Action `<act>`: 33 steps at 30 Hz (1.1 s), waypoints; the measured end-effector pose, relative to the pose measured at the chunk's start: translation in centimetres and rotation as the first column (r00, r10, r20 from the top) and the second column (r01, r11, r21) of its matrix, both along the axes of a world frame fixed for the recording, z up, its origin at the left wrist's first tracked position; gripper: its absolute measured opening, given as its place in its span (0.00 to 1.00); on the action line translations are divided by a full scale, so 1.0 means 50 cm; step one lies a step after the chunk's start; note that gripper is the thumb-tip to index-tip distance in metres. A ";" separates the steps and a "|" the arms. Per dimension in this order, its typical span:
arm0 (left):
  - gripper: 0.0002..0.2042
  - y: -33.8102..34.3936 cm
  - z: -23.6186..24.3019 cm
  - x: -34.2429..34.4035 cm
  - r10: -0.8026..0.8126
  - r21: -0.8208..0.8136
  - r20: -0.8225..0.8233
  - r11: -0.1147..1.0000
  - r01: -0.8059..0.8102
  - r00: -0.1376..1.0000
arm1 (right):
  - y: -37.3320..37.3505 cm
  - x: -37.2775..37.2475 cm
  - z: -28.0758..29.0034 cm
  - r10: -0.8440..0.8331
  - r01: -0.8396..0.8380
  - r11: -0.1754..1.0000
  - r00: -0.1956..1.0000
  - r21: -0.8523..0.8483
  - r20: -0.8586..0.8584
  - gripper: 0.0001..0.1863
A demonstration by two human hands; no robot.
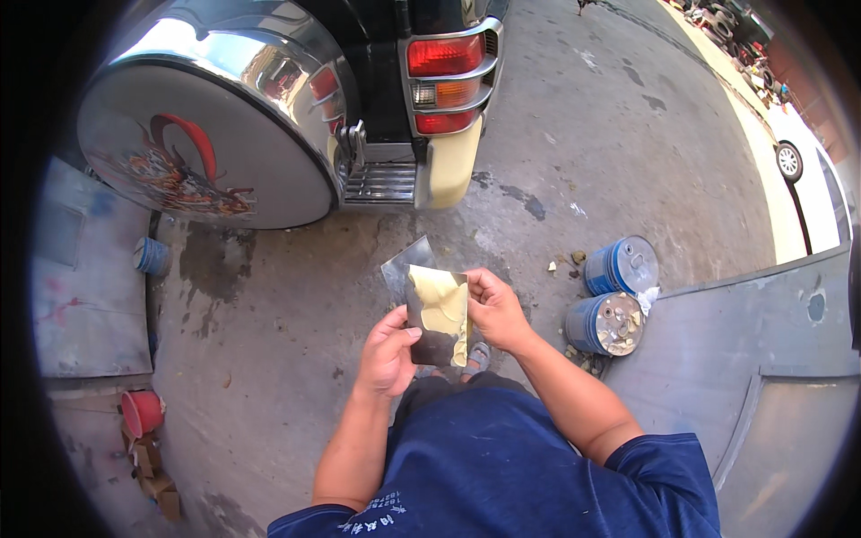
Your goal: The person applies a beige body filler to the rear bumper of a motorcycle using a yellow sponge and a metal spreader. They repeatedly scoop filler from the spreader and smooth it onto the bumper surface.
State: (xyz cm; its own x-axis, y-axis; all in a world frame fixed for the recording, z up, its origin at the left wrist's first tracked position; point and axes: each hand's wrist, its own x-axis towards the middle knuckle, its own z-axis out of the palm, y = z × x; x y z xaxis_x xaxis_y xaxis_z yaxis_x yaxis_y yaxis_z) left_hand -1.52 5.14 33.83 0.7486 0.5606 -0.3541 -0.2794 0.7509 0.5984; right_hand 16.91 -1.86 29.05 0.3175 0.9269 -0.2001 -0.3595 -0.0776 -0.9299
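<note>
Between my hands is a dark flat putty scraper (pixel 432 348), its face largely coated with pale yellow putty (pixel 439 300). My left hand (pixel 387 354) is closed on its left edge, thumb lying over the front. At the upper right edge my right hand (pixel 495 309) is closed, fingers bent around the side. A second, bare grey metal scraper (pixel 408 260) sticks out behind it toward the upper left; which hand carries that one is hidden. Ahead stands a dark vehicle with a tail light (pixel 446 81) and a pale yellow patch on its bumper corner (pixel 451 170).
A round spare-wheel cover (pixel 206 148) juts out at the upper left. Two blue drums (pixel 621 266) stand to the right, putty scraps on the nearer lid. Grey panels flank both sides. A red bucket (pixel 142 413), cardboard boxes (pixel 154 471) and a small blue can (pixel 152 256) are left.
</note>
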 end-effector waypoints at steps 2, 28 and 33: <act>0.18 -0.003 -0.001 -0.002 0.018 -0.014 -0.001 1.000 -0.018 1.000 | -0.001 0.004 0.025 -0.044 0.044 0.999 0.995 0.002 -0.089 0.21; 0.21 0.235 -0.088 -0.256 0.100 0.166 -0.193 0.984 -0.068 0.976 | 0.251 -0.160 0.108 -0.153 -0.427 0.889 0.059 0.163 0.986 0.20; 0.20 0.337 -0.077 -0.312 -0.045 0.104 -0.175 0.993 0.064 0.984 | 0.323 -0.258 0.106 -0.141 -0.370 0.920 -0.005 0.129 0.990 0.20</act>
